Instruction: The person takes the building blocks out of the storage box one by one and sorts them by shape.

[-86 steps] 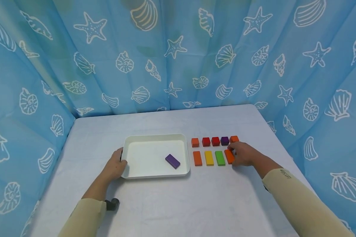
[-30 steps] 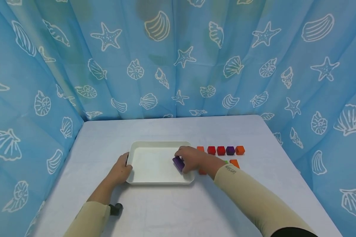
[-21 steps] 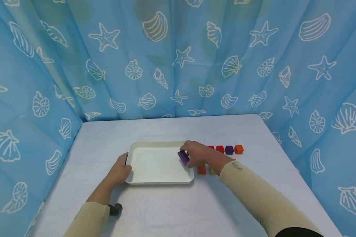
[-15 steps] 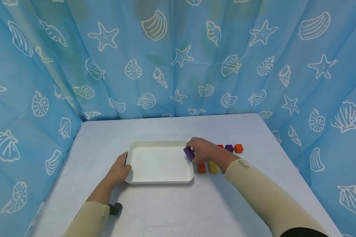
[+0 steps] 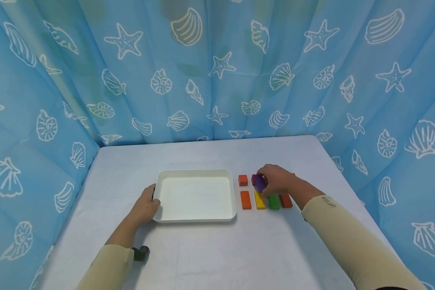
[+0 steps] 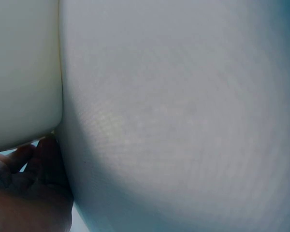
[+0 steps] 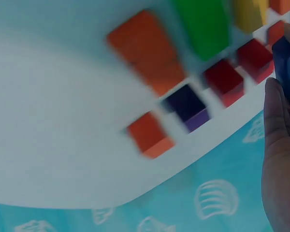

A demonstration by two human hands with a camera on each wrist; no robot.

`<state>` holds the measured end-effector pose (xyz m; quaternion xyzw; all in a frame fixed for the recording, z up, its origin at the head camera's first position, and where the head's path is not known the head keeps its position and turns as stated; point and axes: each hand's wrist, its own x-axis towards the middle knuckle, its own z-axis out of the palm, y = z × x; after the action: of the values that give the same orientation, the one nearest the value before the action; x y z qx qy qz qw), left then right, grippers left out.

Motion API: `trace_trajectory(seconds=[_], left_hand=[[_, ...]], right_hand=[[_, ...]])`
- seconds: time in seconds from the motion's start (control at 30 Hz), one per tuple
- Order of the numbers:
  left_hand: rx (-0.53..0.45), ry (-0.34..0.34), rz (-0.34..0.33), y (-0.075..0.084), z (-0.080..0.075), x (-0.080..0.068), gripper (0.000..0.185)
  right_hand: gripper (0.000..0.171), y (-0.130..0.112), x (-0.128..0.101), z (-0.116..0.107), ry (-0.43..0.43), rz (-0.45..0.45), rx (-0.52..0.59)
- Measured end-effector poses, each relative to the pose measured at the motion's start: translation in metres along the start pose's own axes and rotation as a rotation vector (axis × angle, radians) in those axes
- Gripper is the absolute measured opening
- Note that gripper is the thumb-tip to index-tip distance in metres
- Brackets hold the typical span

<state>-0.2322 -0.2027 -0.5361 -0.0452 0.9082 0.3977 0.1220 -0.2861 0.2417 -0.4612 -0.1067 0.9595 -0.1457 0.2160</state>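
My left hand [image 5: 143, 205] grips the left end of a white tray [image 5: 193, 197], thumb at the rim; the left wrist view shows fingers under the tray's corner. Nothing lies in the tray. My right hand [image 5: 278, 180] pinches a purple rectangular block [image 5: 259, 183] above the block rows, right of the tray. Below and around it are a yellow block [image 5: 259, 201], a green block [image 5: 274, 202] and a red cube [image 5: 253, 180]. The right wrist view, blurred, shows a purple cube [image 7: 187, 106] and an orange cube [image 7: 150, 135] farther along the row.
Nearer the tray stand an orange cube [image 5: 243, 180] and an orange rectangular block [image 5: 245, 200]. Another orange block [image 5: 285, 201] ends the front row. A white cloth covers the table [image 5: 203, 257]; a blue shell-patterned curtain [image 5: 217, 88] rises behind it.
My right hand moved from the orange block to the tray, took the purple block out and carried it right, over the rows. My left hand stays on the tray.
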Motion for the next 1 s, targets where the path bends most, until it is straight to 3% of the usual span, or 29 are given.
trace_trajectory(seconds=[0.23, 0.5, 1.0], left_hand=[[-0.003, -0.010, 0.003, -0.001, 0.000, 0.000, 0.069], [0.008, -0.015, 0.010, -0.002, -0.001, 0.001, 0.068], [0.020, -0.015, 0.010, 0.002, -0.003, -0.002, 0.068]], right_hand=[[0.082, 0.045, -0.016, 0.000, 0.003, 0.094, 0.032], [0.080, 0.085, -0.033, 0.002, 0.011, 0.116, 0.035], [0.069, 0.105, -0.037, 0.009, -0.013, 0.135, 0.034]])
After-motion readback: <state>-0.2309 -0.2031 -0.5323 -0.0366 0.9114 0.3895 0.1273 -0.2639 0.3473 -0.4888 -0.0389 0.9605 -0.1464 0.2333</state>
